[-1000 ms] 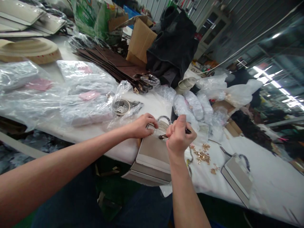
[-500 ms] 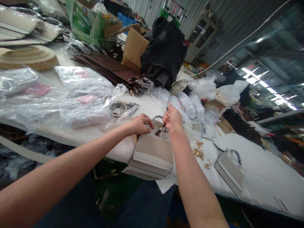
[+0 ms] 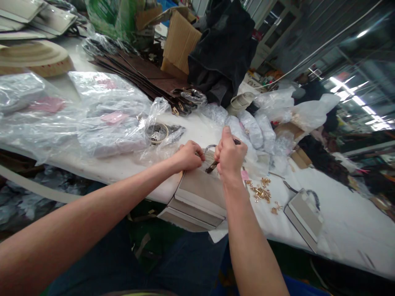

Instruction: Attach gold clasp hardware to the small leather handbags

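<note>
A boxy grey-beige handbag (image 3: 200, 191) rests at the table's front edge, tilted toward me, with a dark curved handle (image 3: 210, 146) behind its top. My left hand (image 3: 191, 155) has its fingers curled at the bag's upper left edge, gripping it. Above the bag's top, my right hand (image 3: 230, 153) is a fist with the thumb up, closed round a narrow dark brown piece (image 3: 211, 167). One end points down to the bag and the other shows past my fingers; I cannot make out whether it is a strap or a tool.
Loose gold-coloured metal fittings (image 3: 261, 192) lie right of my hand, beside another grey handbag (image 3: 304, 218). On the left are plastic-wrapped packs (image 3: 111, 135), a bowl of small parts (image 3: 157, 133) and a tape roll (image 3: 40, 57). A cardboard box (image 3: 180, 41) and dark cloth (image 3: 220, 53) stand behind.
My right fist has turned so the thumb points up, and the dark piece's far end now shows. My left hand stays at the bag's edge. The view has shifted slightly.
</note>
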A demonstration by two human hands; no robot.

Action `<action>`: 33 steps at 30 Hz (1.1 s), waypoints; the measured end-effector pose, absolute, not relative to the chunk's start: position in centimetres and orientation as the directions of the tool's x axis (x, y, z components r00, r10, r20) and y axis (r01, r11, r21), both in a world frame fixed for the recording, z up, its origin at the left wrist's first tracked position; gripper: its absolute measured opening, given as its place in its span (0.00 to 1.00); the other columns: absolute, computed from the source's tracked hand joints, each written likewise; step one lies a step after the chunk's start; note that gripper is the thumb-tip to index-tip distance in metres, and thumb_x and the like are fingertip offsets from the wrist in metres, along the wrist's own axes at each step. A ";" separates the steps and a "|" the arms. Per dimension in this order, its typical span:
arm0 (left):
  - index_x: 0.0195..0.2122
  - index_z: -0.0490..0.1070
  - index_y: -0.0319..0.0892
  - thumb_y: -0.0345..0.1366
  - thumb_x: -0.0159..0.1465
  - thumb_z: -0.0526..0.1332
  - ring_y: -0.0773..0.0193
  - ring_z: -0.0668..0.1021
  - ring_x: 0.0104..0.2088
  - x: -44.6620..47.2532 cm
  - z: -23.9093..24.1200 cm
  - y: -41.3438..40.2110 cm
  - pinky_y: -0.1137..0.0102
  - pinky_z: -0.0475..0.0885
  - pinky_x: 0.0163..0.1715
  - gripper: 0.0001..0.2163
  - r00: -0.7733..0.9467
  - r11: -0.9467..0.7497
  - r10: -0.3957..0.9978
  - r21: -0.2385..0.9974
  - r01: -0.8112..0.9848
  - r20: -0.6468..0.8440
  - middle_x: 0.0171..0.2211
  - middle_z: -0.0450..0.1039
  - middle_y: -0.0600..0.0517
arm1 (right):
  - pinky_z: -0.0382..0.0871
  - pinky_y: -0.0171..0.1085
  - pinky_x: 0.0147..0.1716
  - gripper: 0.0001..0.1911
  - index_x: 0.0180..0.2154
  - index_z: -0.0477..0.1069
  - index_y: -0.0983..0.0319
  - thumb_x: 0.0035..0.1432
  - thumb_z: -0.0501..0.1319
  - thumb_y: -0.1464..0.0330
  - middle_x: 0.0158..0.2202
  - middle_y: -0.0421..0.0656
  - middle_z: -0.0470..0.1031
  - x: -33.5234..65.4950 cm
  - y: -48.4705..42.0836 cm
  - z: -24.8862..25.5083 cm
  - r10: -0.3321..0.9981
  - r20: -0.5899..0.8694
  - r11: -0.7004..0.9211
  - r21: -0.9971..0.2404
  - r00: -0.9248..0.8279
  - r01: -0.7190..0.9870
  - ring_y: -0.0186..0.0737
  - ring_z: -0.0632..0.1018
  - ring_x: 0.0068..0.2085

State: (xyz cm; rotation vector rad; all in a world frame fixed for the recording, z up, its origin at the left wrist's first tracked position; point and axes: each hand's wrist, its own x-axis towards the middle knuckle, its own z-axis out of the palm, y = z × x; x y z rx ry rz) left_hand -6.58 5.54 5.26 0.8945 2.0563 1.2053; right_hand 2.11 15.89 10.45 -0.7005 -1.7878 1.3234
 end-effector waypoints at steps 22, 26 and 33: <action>0.46 0.85 0.41 0.29 0.58 0.67 0.36 0.70 0.63 -3.8 9.1 6.6 0.46 0.69 0.63 0.15 -0.411 0.343 0.910 0.455 0.822 0.057 0.61 0.70 0.35 | 0.45 0.33 0.14 0.39 0.20 0.55 0.56 0.66 0.73 0.43 0.17 0.31 0.51 8.0 16.8 10.8 0.868 0.260 0.119 -0.936 -0.422 -0.333 0.28 0.53 0.16; 0.42 0.82 0.42 0.28 0.64 0.61 0.39 0.76 0.57 -3.4 9.4 6.7 0.48 0.73 0.58 0.11 -0.300 0.253 0.950 0.356 0.900 0.084 0.55 0.76 0.35 | 0.48 0.34 0.16 0.39 0.20 0.56 0.56 0.69 0.70 0.41 0.16 0.32 0.53 8.7 17.0 10.6 0.877 0.227 0.098 -0.947 -0.423 -0.305 0.29 0.57 0.16; 0.43 0.80 0.49 0.28 0.55 0.66 0.42 0.83 0.55 -4.4 8.8 10.9 0.53 0.76 0.60 0.16 -0.170 0.147 0.985 0.499 0.854 0.001 0.51 0.82 0.43 | 0.42 0.36 0.17 0.38 0.21 0.57 0.56 0.68 0.69 0.41 0.14 0.32 0.53 7.5 18.8 10.1 0.823 0.249 0.085 -0.943 -0.510 -0.323 0.30 0.54 0.15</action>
